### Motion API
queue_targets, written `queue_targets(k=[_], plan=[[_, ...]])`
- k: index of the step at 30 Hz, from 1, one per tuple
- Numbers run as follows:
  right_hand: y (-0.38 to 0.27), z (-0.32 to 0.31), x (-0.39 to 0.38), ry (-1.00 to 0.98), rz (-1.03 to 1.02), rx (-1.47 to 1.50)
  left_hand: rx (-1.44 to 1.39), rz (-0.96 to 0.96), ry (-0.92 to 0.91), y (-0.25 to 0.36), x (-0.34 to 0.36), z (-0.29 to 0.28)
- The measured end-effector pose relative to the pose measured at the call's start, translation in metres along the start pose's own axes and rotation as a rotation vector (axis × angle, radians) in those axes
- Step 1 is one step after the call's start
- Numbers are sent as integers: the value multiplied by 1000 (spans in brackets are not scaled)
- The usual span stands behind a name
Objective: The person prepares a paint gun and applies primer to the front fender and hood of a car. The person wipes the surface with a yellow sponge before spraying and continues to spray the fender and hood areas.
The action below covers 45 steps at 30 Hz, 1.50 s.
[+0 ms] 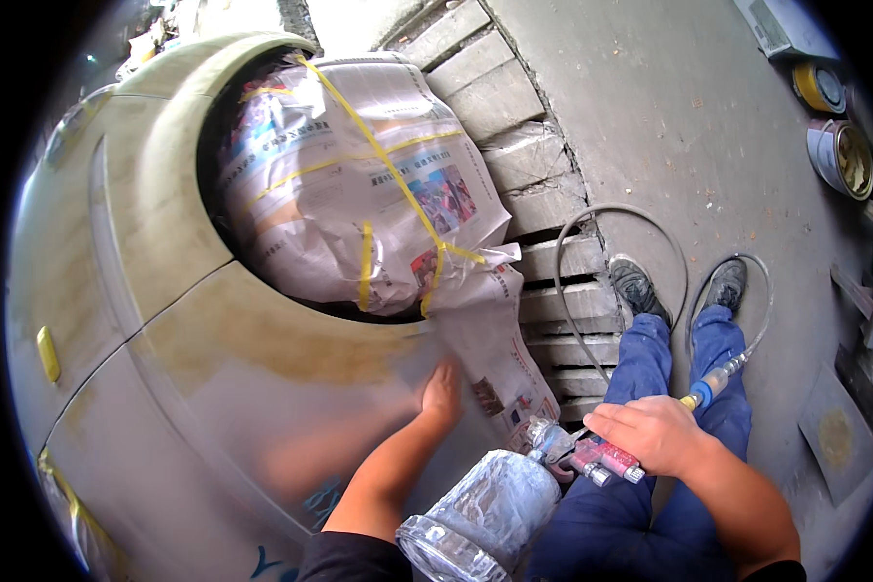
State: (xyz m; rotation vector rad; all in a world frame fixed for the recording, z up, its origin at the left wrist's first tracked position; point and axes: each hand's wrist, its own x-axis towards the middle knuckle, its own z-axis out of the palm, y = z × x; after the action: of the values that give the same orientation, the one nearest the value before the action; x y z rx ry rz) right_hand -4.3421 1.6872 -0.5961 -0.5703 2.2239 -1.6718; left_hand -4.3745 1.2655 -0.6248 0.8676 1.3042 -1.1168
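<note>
My left hand (442, 390) rests against the car's body panel (291, 427), just below the papered wheel opening. Its fingers show only in part; they seem to lie along the surface. The panel is pale, with yellowish-brown patches near the arch. Over my thighs, my right hand (655, 434) is closed around a spray gun (592, 456) with red and silver fittings. A cloudy, paint-stained cup (490, 509) is attached to the gun and tilts to the left. Newspaper (359, 184) fastened with yellow masking tape (383, 155) covers the wheel.
An air hose (684, 262) runs from the gun's blue coupling (713, 383) and loops around my feet. Slatted concrete blocks (514, 145) line the floor beside the car. Open paint cans (841, 160) and flat boards (839, 432) are at the right edge.
</note>
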Motion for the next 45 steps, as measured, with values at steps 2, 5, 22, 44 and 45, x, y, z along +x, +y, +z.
queue_targets(k=[2, 5, 22, 44, 45], plan=[[-10, -3, 3, 9, -12, 21, 0, 113, 23, 0, -29, 1], [-22, -1, 8, 27, -23, 52, -45, 84, 96, -37, -71, -6], [-40, -1, 23, 24, -46, 115, -64, 163, 44, -11, -102, 9], [-101, -32, 36, 65, -158, 199, 7, -273, 431, -80, -223, 17], [-101, -34, 40, 71, -156, 193, -30, -327, 455, -114, -239, -6]])
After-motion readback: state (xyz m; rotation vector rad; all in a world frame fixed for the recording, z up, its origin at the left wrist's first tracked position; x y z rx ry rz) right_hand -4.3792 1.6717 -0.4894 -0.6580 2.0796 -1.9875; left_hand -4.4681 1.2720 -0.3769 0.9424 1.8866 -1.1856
